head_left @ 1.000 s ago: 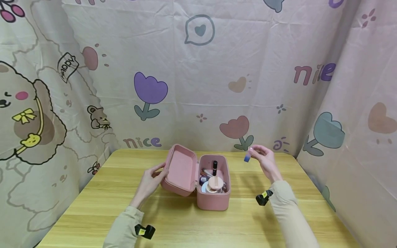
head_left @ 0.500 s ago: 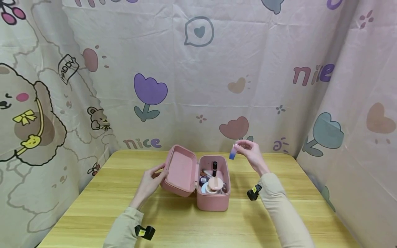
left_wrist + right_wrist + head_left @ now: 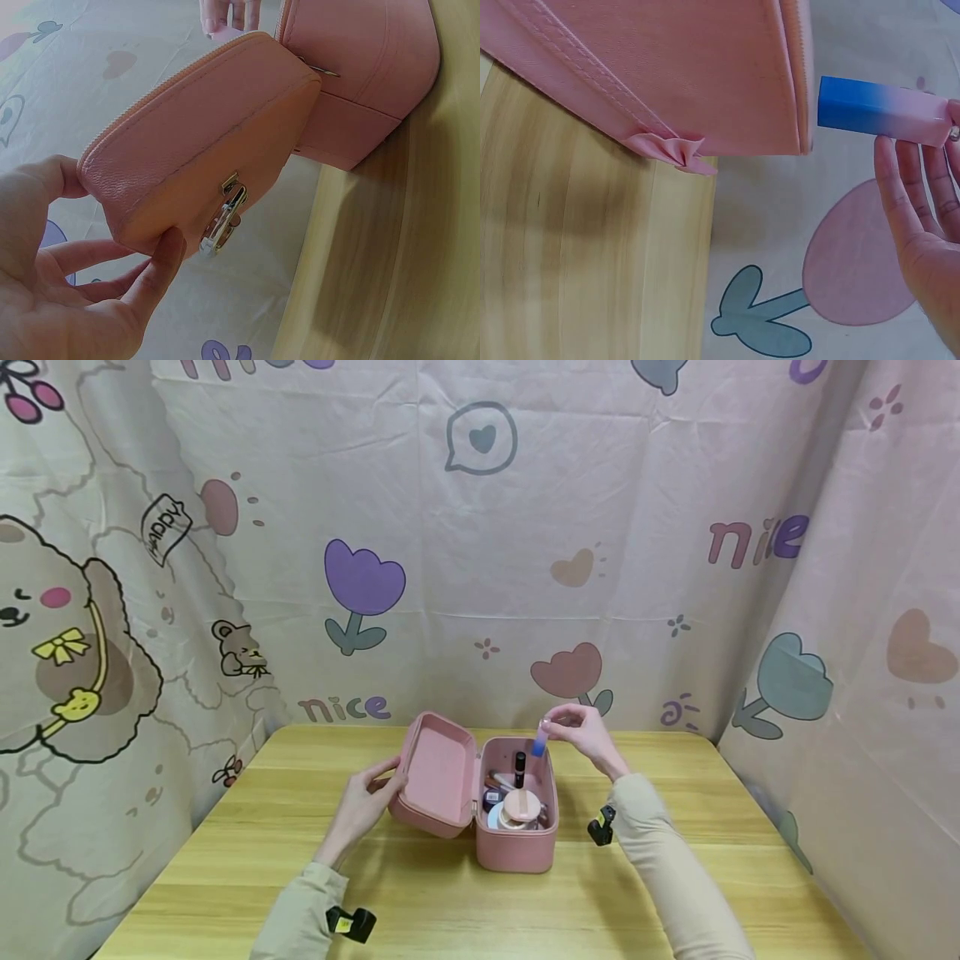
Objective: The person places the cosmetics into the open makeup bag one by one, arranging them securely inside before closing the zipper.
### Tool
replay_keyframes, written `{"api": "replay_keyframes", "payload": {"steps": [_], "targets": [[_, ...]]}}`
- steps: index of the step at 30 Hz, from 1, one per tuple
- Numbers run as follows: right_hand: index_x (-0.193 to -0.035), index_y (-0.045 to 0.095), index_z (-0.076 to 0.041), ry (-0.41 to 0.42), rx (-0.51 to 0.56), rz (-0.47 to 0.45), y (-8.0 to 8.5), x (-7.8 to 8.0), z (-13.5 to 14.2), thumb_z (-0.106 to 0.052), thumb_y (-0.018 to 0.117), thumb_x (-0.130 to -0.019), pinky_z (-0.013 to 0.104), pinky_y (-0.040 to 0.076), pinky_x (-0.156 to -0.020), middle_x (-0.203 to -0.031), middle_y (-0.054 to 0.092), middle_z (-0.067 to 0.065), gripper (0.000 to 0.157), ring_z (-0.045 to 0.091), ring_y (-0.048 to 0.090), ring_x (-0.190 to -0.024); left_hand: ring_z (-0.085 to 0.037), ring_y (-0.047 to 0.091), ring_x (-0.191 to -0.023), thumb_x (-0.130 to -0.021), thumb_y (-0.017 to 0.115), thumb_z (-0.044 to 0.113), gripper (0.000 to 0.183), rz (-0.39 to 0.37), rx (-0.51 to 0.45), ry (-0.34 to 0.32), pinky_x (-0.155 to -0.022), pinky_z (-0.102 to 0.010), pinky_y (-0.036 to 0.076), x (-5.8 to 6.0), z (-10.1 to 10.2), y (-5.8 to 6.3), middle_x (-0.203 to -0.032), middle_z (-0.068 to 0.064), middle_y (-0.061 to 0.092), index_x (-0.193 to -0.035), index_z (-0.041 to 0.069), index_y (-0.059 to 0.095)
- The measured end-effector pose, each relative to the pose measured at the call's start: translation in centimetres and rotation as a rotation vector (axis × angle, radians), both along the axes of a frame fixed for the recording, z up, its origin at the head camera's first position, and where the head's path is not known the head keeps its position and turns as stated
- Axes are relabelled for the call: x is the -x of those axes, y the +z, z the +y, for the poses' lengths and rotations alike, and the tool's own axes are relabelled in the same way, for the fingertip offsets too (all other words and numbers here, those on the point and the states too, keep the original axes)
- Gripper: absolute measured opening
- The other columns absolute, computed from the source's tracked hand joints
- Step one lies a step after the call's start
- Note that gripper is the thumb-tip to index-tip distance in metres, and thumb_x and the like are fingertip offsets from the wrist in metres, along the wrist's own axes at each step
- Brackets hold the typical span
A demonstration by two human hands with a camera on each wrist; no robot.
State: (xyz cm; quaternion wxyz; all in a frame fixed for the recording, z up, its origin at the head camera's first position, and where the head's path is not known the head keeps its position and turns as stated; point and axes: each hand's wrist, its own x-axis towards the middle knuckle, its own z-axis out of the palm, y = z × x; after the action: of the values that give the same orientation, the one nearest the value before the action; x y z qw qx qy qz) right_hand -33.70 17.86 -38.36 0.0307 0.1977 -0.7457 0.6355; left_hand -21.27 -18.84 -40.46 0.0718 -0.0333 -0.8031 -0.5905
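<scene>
A pink cosmetic case [image 3: 516, 853] stands open on the table. My left hand [image 3: 360, 803] holds the edge of its lid [image 3: 441, 774], thumb and fingers on either side; the left wrist view shows a metal ring [image 3: 223, 219] on the lid's outer face. Fingertips of my right hand [image 3: 588, 737] pinch the pink end of a square-sided lipstick tube [image 3: 881, 110] that fades to blue. Its blue end points down over the far right rim of the case. Inside lie a powder puff [image 3: 521, 806], a black tube [image 3: 520, 767] and a dark jar [image 3: 492, 797].
The wooden table [image 3: 300, 839] ends at a printed curtain [image 3: 450, 543] hung behind it. A folded pink fabric tab [image 3: 676, 150] sticks out from the case's side. Each sleeve carries a small black wrist camera [image 3: 351, 923].
My right hand has moved left with the lipstick tube, from beside the case to over its rim. My left hand and the lid have stayed in place.
</scene>
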Motion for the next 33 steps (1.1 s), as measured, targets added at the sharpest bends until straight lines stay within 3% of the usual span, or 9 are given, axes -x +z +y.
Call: {"api": "replay_keyframes", "payload": {"steps": [7, 14, 22, 33], "targets": [[-0.103, 0.072, 0.011, -0.030, -0.251, 0.110, -0.1, 0.3, -0.7, -0.002, 0.078, -0.091, 0.019, 0.054, -0.072, -0.090, 0.077, 0.014, 0.019, 0.005, 0.066, -0.076, -0.042, 0.065, -0.129, -0.105, 0.065, 0.016, 0.051, -0.002, 0.005, 0.004, -0.084, -0.013, 0.052, 0.0, 0.0, 0.0, -0.147, -0.031, 0.058, -0.149, -0.007, 0.054], [-0.093, 0.076, 0.004, -0.025, -0.447, 0.192, -0.1, 0.2, -1.4, -0.004, 0.080, -0.086, 0.022, 0.054, -0.071, -0.086, 0.077, 0.013, 0.011, 0.012, 0.067, -0.076, -0.042, 0.065, -0.129, -0.104, 0.064, 0.012, 0.049, 0.007, -0.010, -0.001, -0.083, -0.013, 0.053, 0.0, 0.0, -0.1, -0.147, -0.031, 0.057, -0.148, -0.008, 0.054], [-0.088, 0.079, -0.005, -0.044, -0.645, 0.223, -0.6, 0.4, -1.8, -0.009, 0.084, -0.083, 0.051, 0.054, -0.096, -0.092, 0.080, 0.008, 0.008, 0.034, 0.071, -0.102, -0.043, 0.065, -0.129, -0.104, 0.064, 0.012, 0.049, 0.009, -0.003, 0.001, -0.083, -0.012, 0.052, 0.0, 0.0, 0.0, -0.147, -0.031, 0.058, -0.148, -0.008, 0.054], [-0.076, 0.078, -0.011, -0.065, -0.771, 0.339, -2.2, 0.1, -2.0, -0.008, 0.083, -0.073, 0.067, 0.028, -0.110, -0.082, 0.073, -0.001, 0.006, 0.031, 0.057, -0.104, -0.042, 0.065, -0.129, -0.105, 0.064, 0.015, 0.051, -0.005, 0.000, 0.005, -0.084, -0.012, 0.052, -0.3, 0.2, 0.2, -0.146, -0.031, 0.059, -0.149, -0.007, 0.053]]}}
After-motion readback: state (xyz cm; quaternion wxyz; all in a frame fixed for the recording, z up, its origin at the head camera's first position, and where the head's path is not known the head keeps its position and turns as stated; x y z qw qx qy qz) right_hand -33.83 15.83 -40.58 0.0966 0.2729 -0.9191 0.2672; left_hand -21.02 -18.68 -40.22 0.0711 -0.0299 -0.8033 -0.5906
